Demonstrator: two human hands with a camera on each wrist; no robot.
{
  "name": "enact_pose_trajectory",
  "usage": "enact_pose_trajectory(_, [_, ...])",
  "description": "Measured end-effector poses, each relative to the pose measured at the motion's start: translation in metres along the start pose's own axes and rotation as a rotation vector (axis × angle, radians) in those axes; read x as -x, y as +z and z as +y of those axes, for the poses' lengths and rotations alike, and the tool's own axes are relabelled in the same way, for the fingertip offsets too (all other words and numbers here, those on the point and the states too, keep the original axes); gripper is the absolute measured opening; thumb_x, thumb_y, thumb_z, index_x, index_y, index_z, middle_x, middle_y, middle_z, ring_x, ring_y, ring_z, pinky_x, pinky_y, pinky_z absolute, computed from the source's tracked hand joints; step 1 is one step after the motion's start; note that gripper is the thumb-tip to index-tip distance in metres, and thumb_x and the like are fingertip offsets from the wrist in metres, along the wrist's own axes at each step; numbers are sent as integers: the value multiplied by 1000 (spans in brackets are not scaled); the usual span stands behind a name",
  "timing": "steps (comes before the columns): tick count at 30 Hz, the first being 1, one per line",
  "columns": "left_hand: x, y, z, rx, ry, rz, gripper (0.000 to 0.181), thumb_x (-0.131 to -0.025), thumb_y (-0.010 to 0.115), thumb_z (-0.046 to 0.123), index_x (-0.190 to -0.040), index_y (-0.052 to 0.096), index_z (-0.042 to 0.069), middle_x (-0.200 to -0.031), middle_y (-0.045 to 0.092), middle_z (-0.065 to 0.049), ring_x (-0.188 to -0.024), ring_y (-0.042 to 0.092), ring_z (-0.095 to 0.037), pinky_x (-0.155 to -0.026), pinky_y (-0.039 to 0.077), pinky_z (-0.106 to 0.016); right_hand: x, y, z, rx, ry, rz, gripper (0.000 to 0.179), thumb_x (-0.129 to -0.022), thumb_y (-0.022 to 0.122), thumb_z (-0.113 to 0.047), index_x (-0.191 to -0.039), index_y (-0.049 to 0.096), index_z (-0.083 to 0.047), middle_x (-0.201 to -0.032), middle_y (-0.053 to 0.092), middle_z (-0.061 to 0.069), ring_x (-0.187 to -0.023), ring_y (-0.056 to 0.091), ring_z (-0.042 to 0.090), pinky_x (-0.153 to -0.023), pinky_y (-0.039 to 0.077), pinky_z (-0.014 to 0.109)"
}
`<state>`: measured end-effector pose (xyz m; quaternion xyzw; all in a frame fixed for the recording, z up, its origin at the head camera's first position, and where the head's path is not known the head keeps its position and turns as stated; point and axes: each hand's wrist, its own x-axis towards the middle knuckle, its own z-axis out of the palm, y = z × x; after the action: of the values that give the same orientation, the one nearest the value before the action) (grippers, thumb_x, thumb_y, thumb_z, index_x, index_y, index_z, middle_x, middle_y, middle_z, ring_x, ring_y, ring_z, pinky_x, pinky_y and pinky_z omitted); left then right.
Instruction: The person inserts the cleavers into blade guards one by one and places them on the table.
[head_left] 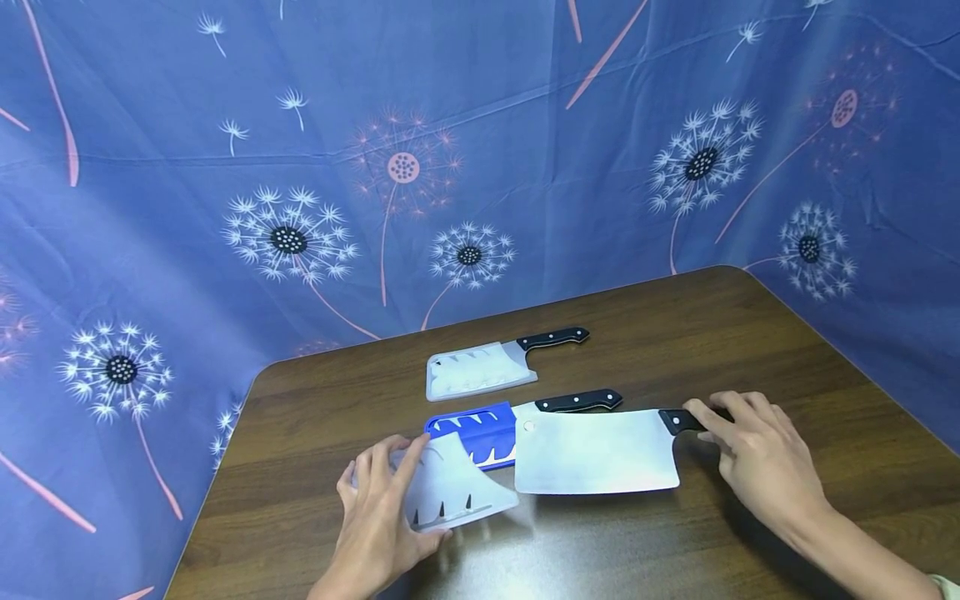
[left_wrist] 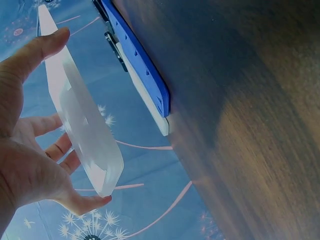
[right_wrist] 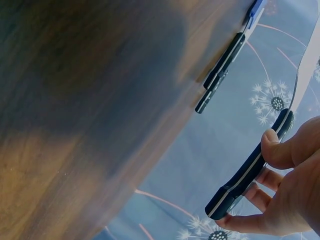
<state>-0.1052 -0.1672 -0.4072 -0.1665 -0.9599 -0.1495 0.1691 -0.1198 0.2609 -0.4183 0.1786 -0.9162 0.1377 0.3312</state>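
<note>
My left hand (head_left: pixel 378 508) grips a translucent white blade cover (head_left: pixel 450 487), thumb on its near edge and fingers on its far side. In the left wrist view the cover (left_wrist: pixel 82 120) is held above the table. With my right hand (head_left: pixel 765 458) I hold a cleaver by its black handle (right_wrist: pixel 245 175); its broad bare blade (head_left: pixel 596 454) points left, toward the cover. Blade and cover are apart. Behind them a second cleaver lies in a blue blade cover (head_left: pixel 480 433), partly hidden by the white cover and the bare blade.
Farther back on the brown wooden table (head_left: pixel 660 333) lies a third cleaver in a white blade cover (head_left: pixel 476 371), its black handle (head_left: pixel 555 337) to the right. A blue dandelion-print cloth (head_left: pixel 510 150) hangs behind the table.
</note>
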Motion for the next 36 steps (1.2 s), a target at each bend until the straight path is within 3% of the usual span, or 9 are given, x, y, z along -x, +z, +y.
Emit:
enact_pose_trajectory(17, [-2,1,1,-6,17,13,117,-38,94,43,-143,46,23,-128,44,-8,-117,38,-29,-97,20,-66,0,0,0,-1,-19,3,58,-56,67,16,-110,68,-6,-99,59,16,-93,50,37,-82,39,53])
enact_pose_trajectory(23, [-3,1,2,3,35,29,116,-36,94,42,-141,48,22,-127,46,-6,-116,39,-28,-97,21,-64,0,-1,-4,9,-23,-12,65,-55,57,17,-113,65,-9,-102,58,15,-97,49,37,-83,38,54])
enact_pose_trajectory(36, [-5,5,7,1,68,7,118,-31,93,36,-140,51,22,-126,45,-6,-115,40,-29,-95,20,-66,-10,3,-9,77,-154,28,58,-56,52,14,-110,64,-3,-99,58,14,-89,51,42,-78,41,57])
